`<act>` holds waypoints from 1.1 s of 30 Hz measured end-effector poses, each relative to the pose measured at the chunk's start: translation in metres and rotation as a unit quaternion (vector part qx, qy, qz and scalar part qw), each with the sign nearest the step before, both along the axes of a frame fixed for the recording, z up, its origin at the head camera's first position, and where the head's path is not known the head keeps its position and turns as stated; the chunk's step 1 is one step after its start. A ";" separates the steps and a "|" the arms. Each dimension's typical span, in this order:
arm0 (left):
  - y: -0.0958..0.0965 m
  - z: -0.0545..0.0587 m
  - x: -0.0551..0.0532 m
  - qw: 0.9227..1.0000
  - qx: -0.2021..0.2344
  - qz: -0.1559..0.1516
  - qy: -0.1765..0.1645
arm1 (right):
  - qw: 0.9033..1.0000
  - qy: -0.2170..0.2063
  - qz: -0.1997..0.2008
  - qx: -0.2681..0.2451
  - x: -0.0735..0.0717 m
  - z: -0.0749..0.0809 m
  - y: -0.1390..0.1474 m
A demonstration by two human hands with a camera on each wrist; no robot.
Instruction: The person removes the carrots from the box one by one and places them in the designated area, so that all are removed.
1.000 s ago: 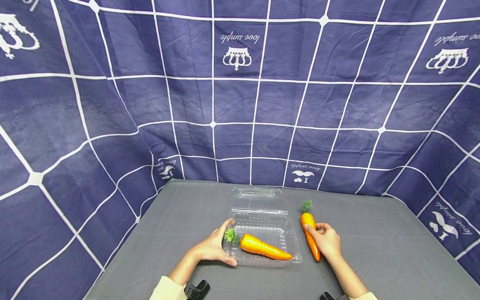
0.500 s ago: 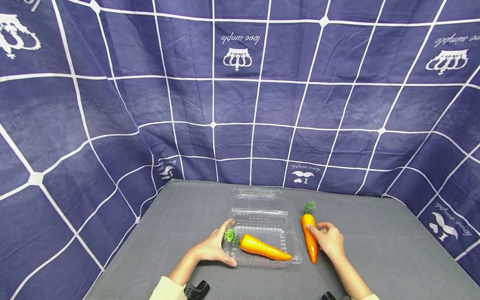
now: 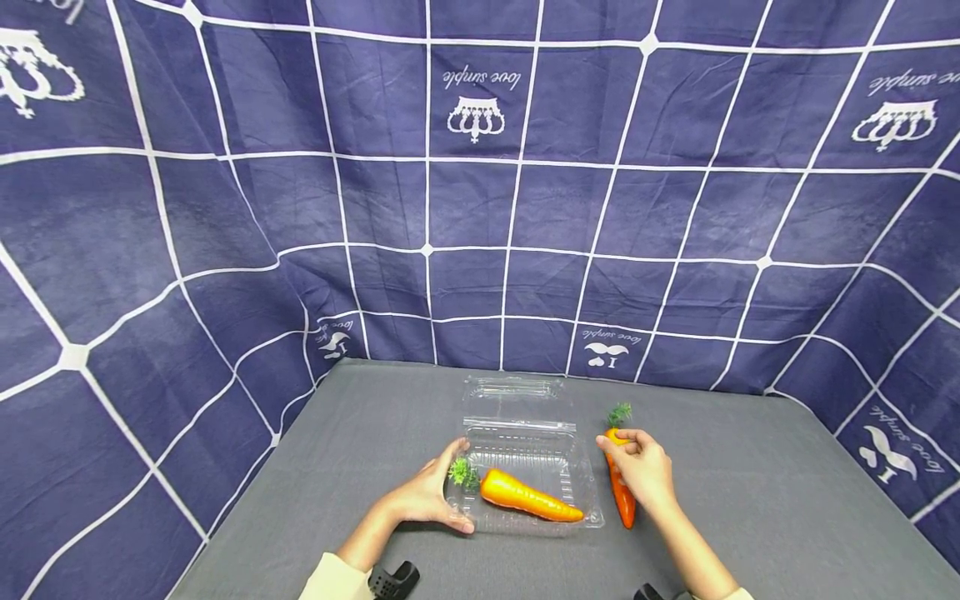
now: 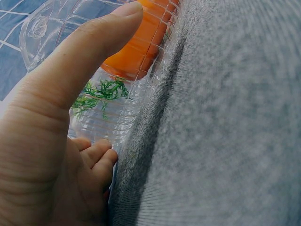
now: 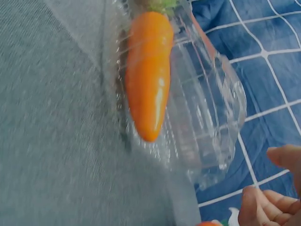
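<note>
A clear plastic clamshell box (image 3: 525, 446) lies with its lid (image 3: 513, 388) folded back. Inside it rests an orange carrot (image 3: 531, 495) with green leaves (image 3: 462, 473) at its left end. My left hand (image 3: 423, 498) grips the box's left end, thumb at the front and fingers at the back corner. A second carrot (image 3: 624, 502) lies on the table to the right of the box, leafy end away from me. Over its upper part hovers my right hand (image 3: 647, 477); the right wrist view shows its thumb and fingers (image 5: 251, 207) apart.
A grey cloth (image 3: 375, 400) covers the table. Behind it and at both sides hangs a blue curtain (image 3: 480, 208) with a white grid. Dark bands (image 3: 393, 579) sit at the wrists below cream sleeves.
My right hand set the second carrot slightly nearer to me, then loosened its hold and shifted a little left and up along it. The left hand and box stayed still.
</note>
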State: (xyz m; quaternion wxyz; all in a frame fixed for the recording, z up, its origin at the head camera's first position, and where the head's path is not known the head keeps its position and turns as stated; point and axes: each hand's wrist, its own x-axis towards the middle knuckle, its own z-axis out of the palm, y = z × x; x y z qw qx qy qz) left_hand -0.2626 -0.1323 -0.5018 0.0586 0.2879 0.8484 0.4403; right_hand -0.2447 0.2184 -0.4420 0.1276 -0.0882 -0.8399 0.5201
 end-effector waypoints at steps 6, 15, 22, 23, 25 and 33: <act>0.001 0.000 0.002 1.000 -0.005 0.000 0.000 | 0.999 0.038 0.023 -0.005 -0.001 0.001 -0.019; 0.001 0.002 0.004 1.000 -0.010 0.011 -0.005 | 0.994 0.082 0.077 -0.009 -0.003 -0.004 -0.052; 0.001 0.002 0.002 1.000 -0.009 0.012 -0.006 | 0.988 0.075 0.133 0.000 -0.002 -0.009 -0.071; 0.001 0.002 0.002 1.000 -0.010 0.011 -0.004 | 0.987 0.074 0.140 0.003 -0.002 -0.009 -0.074; 0.001 0.002 0.003 1.000 -0.012 0.011 -0.006 | 0.986 0.072 0.149 0.008 -0.001 -0.009 -0.078; 0.002 0.002 0.004 1.000 -0.011 0.016 -0.012 | 0.974 0.061 0.216 0.024 -0.003 -0.013 -0.091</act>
